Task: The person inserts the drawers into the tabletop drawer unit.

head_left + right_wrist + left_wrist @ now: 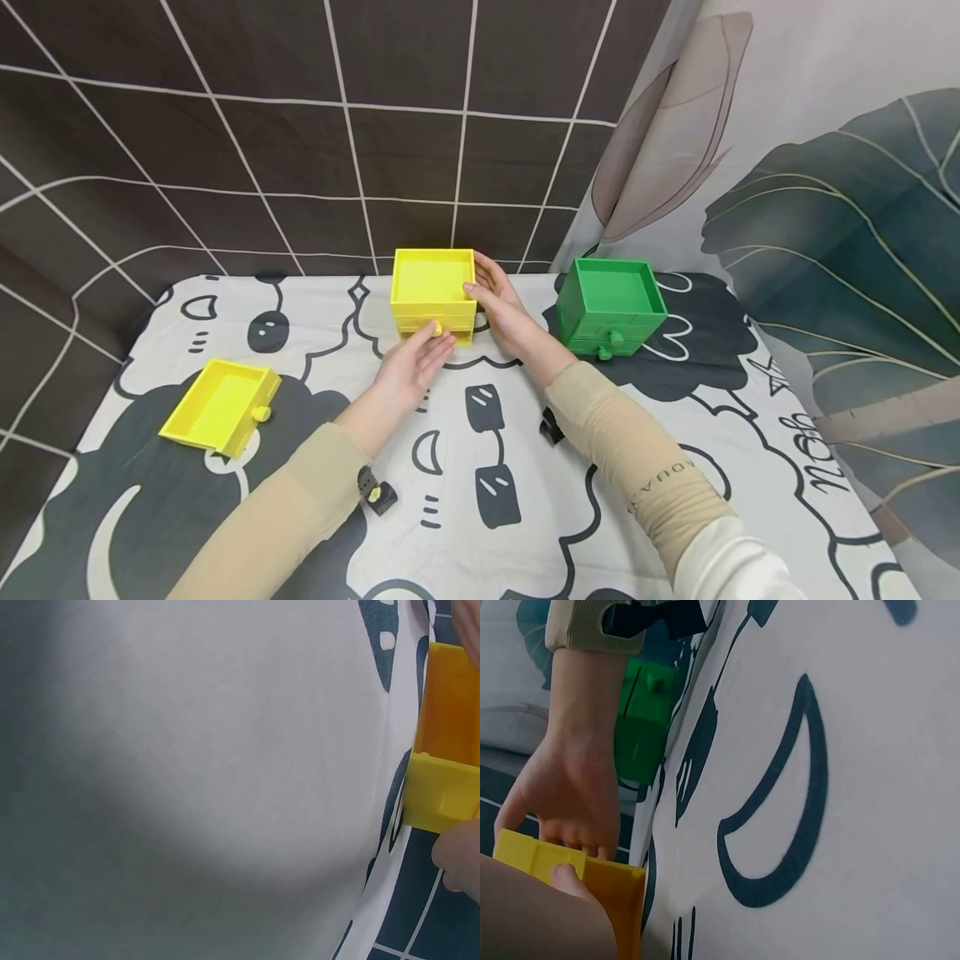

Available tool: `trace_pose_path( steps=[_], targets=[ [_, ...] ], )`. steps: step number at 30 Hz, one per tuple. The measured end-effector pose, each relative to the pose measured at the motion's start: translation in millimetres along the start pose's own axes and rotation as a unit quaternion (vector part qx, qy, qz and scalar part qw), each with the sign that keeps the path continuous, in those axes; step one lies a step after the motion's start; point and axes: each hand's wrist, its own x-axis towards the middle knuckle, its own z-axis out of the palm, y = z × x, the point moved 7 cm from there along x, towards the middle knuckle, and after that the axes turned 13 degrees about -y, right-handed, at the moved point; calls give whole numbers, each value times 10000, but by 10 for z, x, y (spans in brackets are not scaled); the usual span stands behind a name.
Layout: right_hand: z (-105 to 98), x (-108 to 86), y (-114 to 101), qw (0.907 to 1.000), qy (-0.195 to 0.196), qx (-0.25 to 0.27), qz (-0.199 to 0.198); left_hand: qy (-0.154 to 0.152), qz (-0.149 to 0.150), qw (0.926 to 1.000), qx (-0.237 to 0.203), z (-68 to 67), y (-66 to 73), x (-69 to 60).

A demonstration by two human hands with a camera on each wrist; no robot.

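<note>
A small yellow drawer cabinet [433, 279] stands near the back edge of the table, with a shallow tray top. Its upper drawer has a round knob [437, 328], which my left hand [405, 371] pinches between thumb and fingers. Below that drawer the lower compartment [448, 705] is a hollow opening in the right wrist view. My right hand [504, 308] holds the cabinet's right side, thumb at the top rim and fingers along the side. A separate yellow drawer [217, 407] with its own knob lies on the table at the left.
A green drawer cabinet [611, 304] with two knobs stands to the right of the yellow one. A black-and-white cartoon cloth [450, 450] covers the table. Behind it hangs a dark gridded cloth [405, 150], with a leaf-patterned curtain [847, 250] at the right.
</note>
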Motion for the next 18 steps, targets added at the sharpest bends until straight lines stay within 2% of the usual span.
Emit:
trace_pose_path(
  steps=[9,18],
  targets=[
    [1,3,4,10000,26,-17,1,-208,-178,9995,180,-57,-29,-126],
    [1,6,3,10000,69,19,-14,-277,-317,9991,45,-251,-70,-368]
  ],
)
